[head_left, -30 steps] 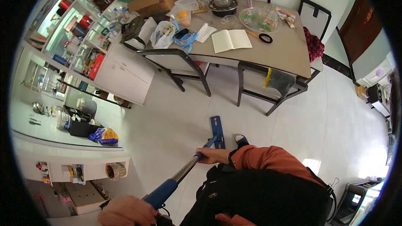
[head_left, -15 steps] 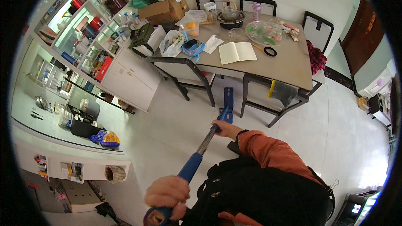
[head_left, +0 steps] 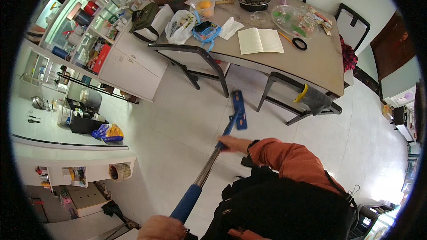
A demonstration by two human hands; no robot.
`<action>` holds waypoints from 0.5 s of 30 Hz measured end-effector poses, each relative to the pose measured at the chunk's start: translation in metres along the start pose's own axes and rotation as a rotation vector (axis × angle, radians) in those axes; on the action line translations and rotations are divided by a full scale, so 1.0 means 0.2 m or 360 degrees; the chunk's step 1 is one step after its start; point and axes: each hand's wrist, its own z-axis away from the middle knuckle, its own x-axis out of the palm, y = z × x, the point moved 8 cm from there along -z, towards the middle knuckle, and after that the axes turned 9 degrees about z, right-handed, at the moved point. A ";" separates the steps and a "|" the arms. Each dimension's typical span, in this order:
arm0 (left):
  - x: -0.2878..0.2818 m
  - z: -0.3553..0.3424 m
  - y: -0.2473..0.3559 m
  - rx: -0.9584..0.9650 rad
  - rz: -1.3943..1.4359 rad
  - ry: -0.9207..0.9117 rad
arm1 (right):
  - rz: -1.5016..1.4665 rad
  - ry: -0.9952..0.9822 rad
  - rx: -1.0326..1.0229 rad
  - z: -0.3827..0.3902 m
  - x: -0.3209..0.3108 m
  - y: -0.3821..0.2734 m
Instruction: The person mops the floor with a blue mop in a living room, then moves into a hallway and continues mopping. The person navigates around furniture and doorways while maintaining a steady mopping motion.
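A flat mop slants across the view, its blue head (head_left: 239, 110) lying on the pale floor between two dining chairs. My right hand (head_left: 233, 144), at the end of an orange sleeve, is closed round the blue lower part of the mop's pole (head_left: 207, 166). Near the lower edge, my left hand (head_left: 162, 228) wraps the blue grip (head_left: 187, 203) at the pole's upper end; part of this hand is cut off by the frame. Black clothing on my body hides some floor below the right arm.
A dining table (head_left: 311, 69) holds an open notebook (head_left: 260, 41), black tape, a teapot on a stove and bags. One chair (head_left: 189, 64) stands left of the mop head, another (head_left: 293, 100) right, with a grey cloth over it. Shelves and a cabinet (head_left: 131, 69) line the left.
The mop head has drawn back toward me, away from the table, and turned slightly. Both hands have moved down and left in view with the pole. The view itself has shifted.
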 end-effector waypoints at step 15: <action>0.05 0.33 0.75 0.0267 0.0119 -0.0536 | -0.0550 -0.0264 0.0856 0.39 1.05 0.27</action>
